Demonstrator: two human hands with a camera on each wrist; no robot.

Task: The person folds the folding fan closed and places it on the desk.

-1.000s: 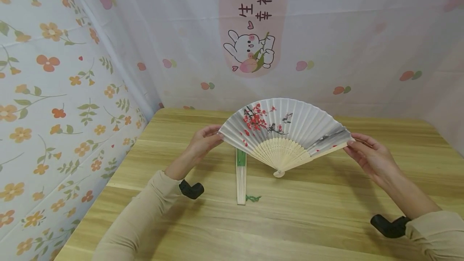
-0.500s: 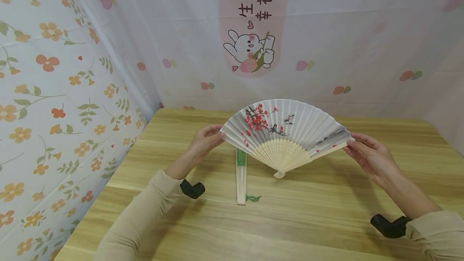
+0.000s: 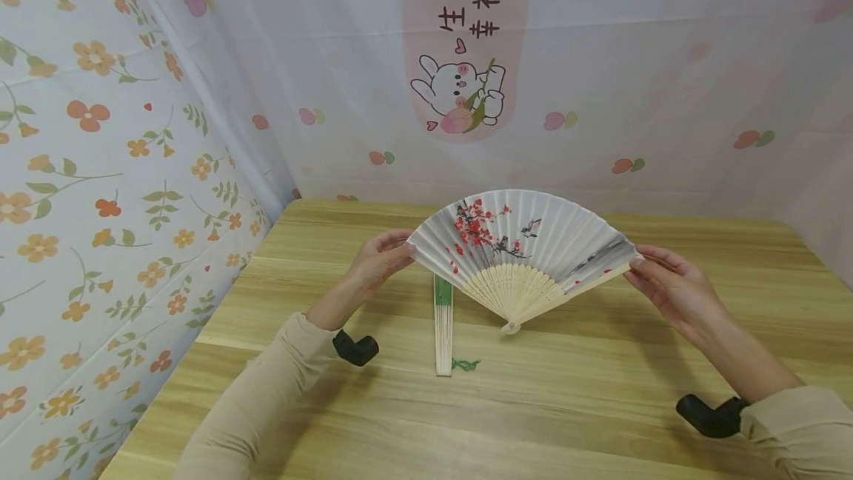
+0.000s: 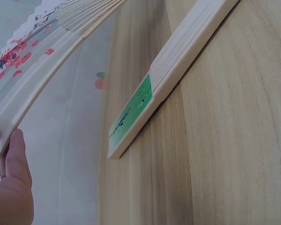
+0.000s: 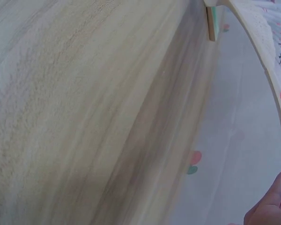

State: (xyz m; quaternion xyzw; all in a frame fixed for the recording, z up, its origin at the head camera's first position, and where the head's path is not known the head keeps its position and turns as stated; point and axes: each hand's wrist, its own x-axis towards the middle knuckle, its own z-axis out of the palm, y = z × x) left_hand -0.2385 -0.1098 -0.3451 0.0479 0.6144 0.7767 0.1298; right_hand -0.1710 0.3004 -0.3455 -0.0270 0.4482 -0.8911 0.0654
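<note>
A folding fan (image 3: pixel 533 232), pale grey with red blossoms and small birds, is spread wide above the table. My left hand (image 3: pixel 375 267) pinches its left end near the outer corner. At the opposite end, the thumb and fingers of my right hand (image 3: pixel 680 289) grip the outer rib. The pivot of the slats points down toward me. Behind the spread fan's left side lies a folded green fan (image 3: pixel 443 324), its top partly covered in the head view. The left wrist view shows this folded fan (image 4: pixel 136 108) flat on the wood.
A green tassel (image 3: pixel 466 365) lies beside the folded fan's lower end. The wooden table (image 3: pixel 533 421) ends at a printed curtain (image 3: pixel 346 80) behind, and a flowered curtain (image 3: pixel 87 191) hangs at the left. Black wrist devices (image 3: pixel 356 348) sit at both cuffs.
The spread fan has tipped and sunk slightly, its top edge lower in view. My right hand has moved a little to the left, and my left hand slightly right.
</note>
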